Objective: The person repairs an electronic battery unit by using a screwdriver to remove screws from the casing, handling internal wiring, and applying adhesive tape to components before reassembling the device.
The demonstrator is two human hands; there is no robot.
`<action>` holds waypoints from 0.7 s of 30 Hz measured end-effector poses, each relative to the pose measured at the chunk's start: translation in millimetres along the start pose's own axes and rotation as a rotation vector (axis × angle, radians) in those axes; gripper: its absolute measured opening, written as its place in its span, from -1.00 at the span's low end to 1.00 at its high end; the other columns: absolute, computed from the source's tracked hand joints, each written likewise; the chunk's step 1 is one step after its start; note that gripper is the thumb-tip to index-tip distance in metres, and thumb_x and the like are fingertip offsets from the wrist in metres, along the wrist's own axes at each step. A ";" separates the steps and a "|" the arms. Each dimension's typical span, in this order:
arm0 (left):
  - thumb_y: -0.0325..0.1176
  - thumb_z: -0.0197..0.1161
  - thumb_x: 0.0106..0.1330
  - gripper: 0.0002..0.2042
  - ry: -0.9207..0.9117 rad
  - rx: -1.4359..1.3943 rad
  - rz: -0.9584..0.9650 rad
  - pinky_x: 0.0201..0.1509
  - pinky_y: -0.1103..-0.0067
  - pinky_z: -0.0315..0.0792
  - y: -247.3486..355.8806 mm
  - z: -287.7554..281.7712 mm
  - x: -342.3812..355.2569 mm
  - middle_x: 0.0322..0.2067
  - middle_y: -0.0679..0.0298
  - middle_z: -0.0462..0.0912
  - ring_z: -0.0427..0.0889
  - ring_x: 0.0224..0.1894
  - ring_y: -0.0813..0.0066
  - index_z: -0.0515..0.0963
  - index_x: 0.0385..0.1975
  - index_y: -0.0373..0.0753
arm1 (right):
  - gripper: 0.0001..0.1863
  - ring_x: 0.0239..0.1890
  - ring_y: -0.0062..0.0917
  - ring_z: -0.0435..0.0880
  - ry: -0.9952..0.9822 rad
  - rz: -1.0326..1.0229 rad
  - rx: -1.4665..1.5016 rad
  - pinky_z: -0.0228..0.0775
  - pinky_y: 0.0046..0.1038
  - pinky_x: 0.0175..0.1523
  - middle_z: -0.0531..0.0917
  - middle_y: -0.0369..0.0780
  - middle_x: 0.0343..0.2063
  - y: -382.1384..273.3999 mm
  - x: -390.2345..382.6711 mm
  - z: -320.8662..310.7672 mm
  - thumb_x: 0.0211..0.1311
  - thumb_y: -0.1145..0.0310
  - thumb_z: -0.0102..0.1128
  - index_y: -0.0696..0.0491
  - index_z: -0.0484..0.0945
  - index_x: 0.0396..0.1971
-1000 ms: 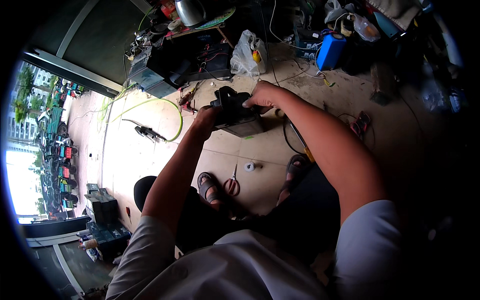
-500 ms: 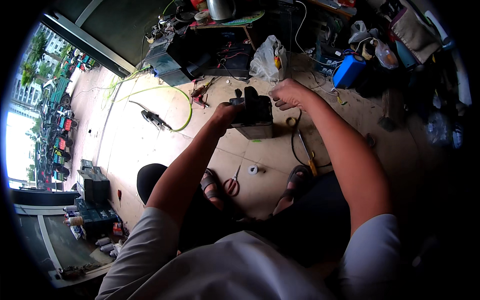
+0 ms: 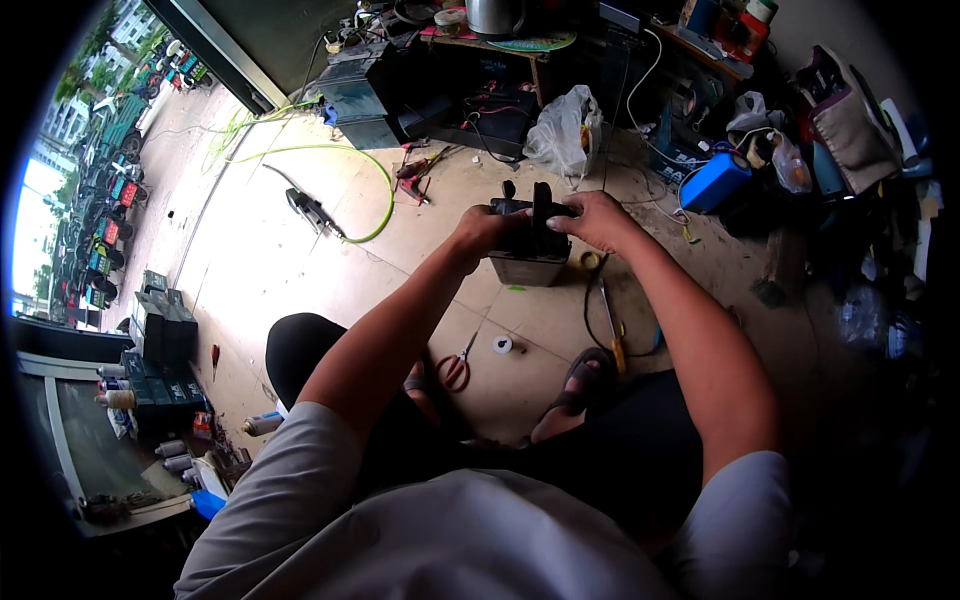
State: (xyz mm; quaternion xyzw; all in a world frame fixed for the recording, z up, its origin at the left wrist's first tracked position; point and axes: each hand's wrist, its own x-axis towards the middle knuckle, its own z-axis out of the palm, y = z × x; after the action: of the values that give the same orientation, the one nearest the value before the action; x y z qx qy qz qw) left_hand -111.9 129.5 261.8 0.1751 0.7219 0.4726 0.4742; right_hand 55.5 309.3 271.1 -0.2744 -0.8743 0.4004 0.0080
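Note:
A boxy, battery-like case (image 3: 530, 271) with greyish sides and a black top stands upright on the floor in front of me. From its top rises a black upright flap or handle (image 3: 541, 203). My left hand (image 3: 484, 232) is closed on the left side of the top, its fingertips partly hidden behind it. My right hand (image 3: 600, 222) is at the right side of the top, thumb and fingers bent together against the black upright part. Between my feet and the case lie red-handled scissors (image 3: 454, 372) and a small white tape roll (image 3: 502, 344).
A screwdriver with a yellow handle (image 3: 618, 350) and a brass-coloured ring (image 3: 590, 260) lie right of the case. An air tool (image 3: 310, 212) with a green hose is at the left. Behind are red-handled tools (image 3: 414, 180), a plastic bag (image 3: 563, 132) and a blue pack (image 3: 716, 182).
My right hand has come in from above right and now touches the top of the case. My left hand stays on the case. The whole view has shifted slightly.

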 end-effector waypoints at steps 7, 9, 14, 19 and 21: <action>0.04 0.58 0.20 -0.47 -0.013 0.004 -0.012 -0.30 0.50 0.49 -5.1 -0.9 -0.4 -0.35 0.21 0.75 0.67 -0.38 0.47 0.71 -0.20 -0.40 | -0.56 -0.23 -0.50 0.72 -0.141 0.213 0.325 0.54 -0.42 -0.05 0.79 -0.16 -0.30 -15.5 -1.1 -1.6 0.15 0.25 0.56 0.19 0.75 -0.02; 0.02 0.65 0.13 -0.41 -0.002 -0.054 0.004 -0.22 0.46 0.57 -17.2 -0.6 14.4 -0.32 0.12 0.78 0.73 -0.33 0.40 0.70 -0.21 -0.50 | -0.53 -0.19 -0.52 0.72 -0.159 0.245 0.374 0.54 -0.45 -0.02 0.79 -0.15 -0.25 -12.8 3.3 0.3 0.14 0.28 0.57 0.19 0.74 0.02; 0.06 0.60 0.19 -0.47 -0.011 -0.012 -0.027 -0.14 0.46 0.55 -10.6 0.6 9.5 -0.28 0.18 0.80 0.73 -0.27 0.43 0.73 -0.19 -0.37 | -0.33 0.00 -0.32 0.76 -0.048 0.026 0.112 0.55 -0.35 0.10 0.78 -0.01 -0.07 -15.4 5.0 3.7 0.07 0.34 0.54 0.24 0.59 0.21; 0.09 0.62 0.15 -0.42 -0.017 -0.023 0.020 -0.16 0.47 0.57 -11.9 -3.8 5.8 -0.29 0.14 0.80 0.74 -0.29 0.43 0.73 -0.21 -0.43 | -0.37 -0.02 -0.34 0.76 -0.068 -0.041 -0.095 0.55 -0.36 0.11 0.79 -0.03 -0.08 -29.2 4.4 7.5 0.05 0.30 0.57 0.24 0.61 0.13; 0.08 0.63 0.14 -0.42 -0.008 -0.025 0.043 -0.17 0.47 0.58 -22.0 -5.2 12.7 -0.30 0.13 0.79 0.74 -0.29 0.44 0.73 -0.22 -0.44 | -0.40 -0.07 -0.41 0.75 -0.092 0.030 0.040 0.55 -0.38 0.09 0.79 -0.08 -0.12 -42.2 2.2 7.7 0.05 0.27 0.60 0.23 0.64 0.09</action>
State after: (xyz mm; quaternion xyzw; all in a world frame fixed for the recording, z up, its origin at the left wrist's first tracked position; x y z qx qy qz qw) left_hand -118.2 124.9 237.0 0.1866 0.7100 0.4910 0.4691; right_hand 31.8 282.7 295.2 -0.2687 -0.8613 0.4299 -0.0328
